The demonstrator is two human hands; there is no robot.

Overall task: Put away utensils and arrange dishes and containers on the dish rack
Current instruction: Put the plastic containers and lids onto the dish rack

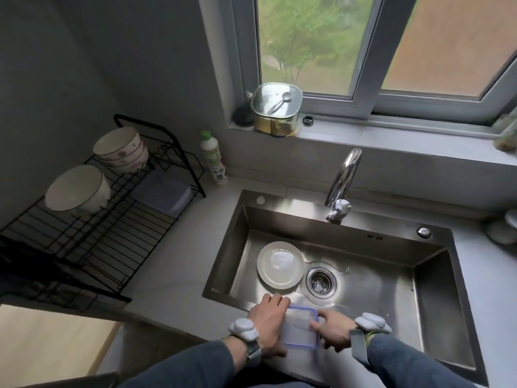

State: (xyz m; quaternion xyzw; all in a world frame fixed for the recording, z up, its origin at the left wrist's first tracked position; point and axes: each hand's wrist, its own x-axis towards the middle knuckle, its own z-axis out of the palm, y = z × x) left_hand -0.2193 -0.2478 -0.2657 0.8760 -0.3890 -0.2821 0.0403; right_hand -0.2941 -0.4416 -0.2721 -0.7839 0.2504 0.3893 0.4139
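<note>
Two bowl stacks (120, 149) already sit on the black dish rack (92, 236) at far left, a plate (280, 265) waits in the sink (391, 275), and the left hand (267, 326) and right hand (334, 330) grip a blue-rimmed clear container (299, 327) over the near edge.

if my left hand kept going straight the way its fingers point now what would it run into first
Probably the white plate on the sink floor. The left hand, gripping the plastic container, points up-frame toward the plate; depth is unclear, so it might pass above it.
</note>
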